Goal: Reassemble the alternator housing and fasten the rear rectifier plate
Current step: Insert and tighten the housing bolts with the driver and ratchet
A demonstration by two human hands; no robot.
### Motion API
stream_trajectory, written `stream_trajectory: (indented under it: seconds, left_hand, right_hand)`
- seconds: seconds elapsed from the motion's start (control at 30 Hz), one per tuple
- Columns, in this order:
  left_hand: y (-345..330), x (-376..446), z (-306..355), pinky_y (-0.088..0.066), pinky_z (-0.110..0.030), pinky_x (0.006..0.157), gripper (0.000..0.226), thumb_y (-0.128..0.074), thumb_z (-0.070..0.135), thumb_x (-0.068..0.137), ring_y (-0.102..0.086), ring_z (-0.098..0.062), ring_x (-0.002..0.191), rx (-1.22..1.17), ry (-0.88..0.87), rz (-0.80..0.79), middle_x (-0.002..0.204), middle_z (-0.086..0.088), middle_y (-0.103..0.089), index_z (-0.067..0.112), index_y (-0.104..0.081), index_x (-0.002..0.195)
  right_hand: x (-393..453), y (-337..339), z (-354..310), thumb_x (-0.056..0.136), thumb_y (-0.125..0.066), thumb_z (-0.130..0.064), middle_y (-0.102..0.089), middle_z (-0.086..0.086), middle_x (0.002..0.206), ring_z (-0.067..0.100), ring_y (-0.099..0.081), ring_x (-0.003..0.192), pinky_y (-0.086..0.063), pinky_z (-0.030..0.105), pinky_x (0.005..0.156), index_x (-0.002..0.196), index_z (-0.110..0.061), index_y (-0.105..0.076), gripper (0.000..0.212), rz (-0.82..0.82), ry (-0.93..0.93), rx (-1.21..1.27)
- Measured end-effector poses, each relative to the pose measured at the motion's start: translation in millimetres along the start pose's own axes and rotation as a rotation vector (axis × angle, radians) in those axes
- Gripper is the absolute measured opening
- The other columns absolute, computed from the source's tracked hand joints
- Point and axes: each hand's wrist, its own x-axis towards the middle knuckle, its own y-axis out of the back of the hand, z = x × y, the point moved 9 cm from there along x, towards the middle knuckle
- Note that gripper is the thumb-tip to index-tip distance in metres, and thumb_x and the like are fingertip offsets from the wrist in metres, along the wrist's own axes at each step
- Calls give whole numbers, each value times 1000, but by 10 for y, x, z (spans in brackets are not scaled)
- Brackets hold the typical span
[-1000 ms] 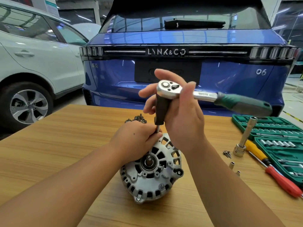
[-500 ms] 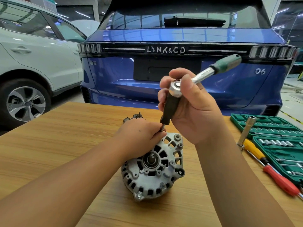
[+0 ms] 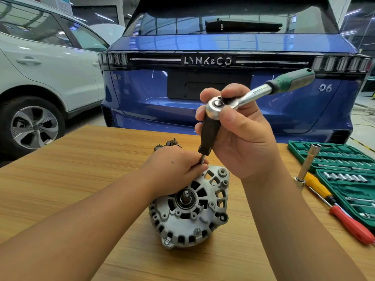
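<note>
Alternator (image 3: 189, 209): lying on the wooden counter (image 3: 81, 169), shaft end facing up toward the camera.
Left hand (image 3: 174, 171): resting on the alternator's far edge, grip pinched on the thin metal shaft below the black extension.
Right hand (image 3: 239, 134): above the alternator, grip clamped round the ratchet (image 3: 253, 94) head and black extension (image 3: 210, 134).
Ratchet handle: green, angled up to the right of the alternator.
Right of alternator: green socket case (image 3: 345, 175), red-and-yellow screwdriver (image 3: 334, 205), upright socket bar (image 3: 307, 165).

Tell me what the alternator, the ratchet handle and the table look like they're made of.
Alternator: likely cast aluminium, matte grey and grainy. Ratchet handle: green, probably rubber or plastic, on a shiny chromed steel shaft. Table: wood grain, maybe laminate.
</note>
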Motion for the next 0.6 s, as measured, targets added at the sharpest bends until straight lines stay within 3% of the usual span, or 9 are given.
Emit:
stream_trajectory:
  seconds: [0.07, 0.13, 0.2, 0.27, 0.33, 0.4, 0.53, 0.6]
  left_hand:
    - [10, 1, 20, -30, -27, 59, 31, -42, 50, 97, -39, -1, 61, 9, -27, 18, 66, 23, -51, 33, -68, 91]
    - [36, -2, 35, -25, -23, 54, 26, -48, 46, 97, -39, 4, 53, 10, -36, 41, 58, 28, -34, 42, -49, 71]
    - [79, -8, 46, -21, -18, 52, 39, -52, 43, 96, -38, 10, 49, 15, -32, 75, 54, 27, -28, 46, -29, 65]
    - [90, -22, 70, -19, -20, 50, 34, -43, 47, 95, -32, 8, 47, 7, -28, 69, 53, 25, -27, 44, -25, 67]
    - [136, -44, 102, -16, -21, 48, 32, -35, 44, 89, -24, 5, 45, -15, -37, 107, 49, 22, -22, 37, -19, 62]
    - [182, -67, 121, -12, -20, 48, 30, -31, 41, 82, -19, 4, 44, -17, -31, 147, 47, 21, -16, 38, -14, 58]
    - [113, -61, 37, -16, -24, 48, 32, -25, 53, 84, -29, 2, 47, -19, 13, 90, 50, 19, -29, 37, -24, 57]
    - [75, -63, -40, -23, -27, 50, 41, -16, 65, 86, -39, -3, 52, -5, 41, 63, 57, 15, -43, 35, -36, 67]
  right_hand:
    - [-1, -12, -4, 79, -79, -13, -72, 2, 108, 19, -68, 89, -54, 32, 84, 93, -25, -75, 19, 40, 48, -65]
    - [-9, 4, -20, 86, -69, 3, -72, 3, 106, 22, -67, 87, -54, 32, 81, 92, -22, -74, 26, 96, 106, -116]
    - [-28, 12, -75, 87, -63, 9, -72, 6, 104, 24, -64, 85, -54, 33, 81, 93, -16, -70, 27, 157, 212, -179]
    - [-80, -72, -168, 85, -64, 12, -68, 11, 105, 24, -64, 93, -53, 33, 87, 99, -10, -63, 26, 203, 400, -356]
    - [-175, -207, -220, 84, -64, 17, -60, 15, 110, 25, -61, 101, -51, 34, 92, 111, -12, -53, 41, 255, 616, -596]
    - [-244, -307, -204, 84, -63, 16, -55, 17, 115, 25, -59, 107, -50, 37, 93, 114, -12, -47, 44, 258, 731, -720]
    - [-240, -254, -167, 91, -57, 1, -59, 23, 117, 38, -63, 103, -53, 51, 89, 114, -11, -51, 27, 243, 660, -685]
    - [-180, -183, -139, 97, -48, -13, -65, 25, 108, 39, -66, 92, -56, 47, 83, 110, -8, -56, 16, 239, 508, -534]
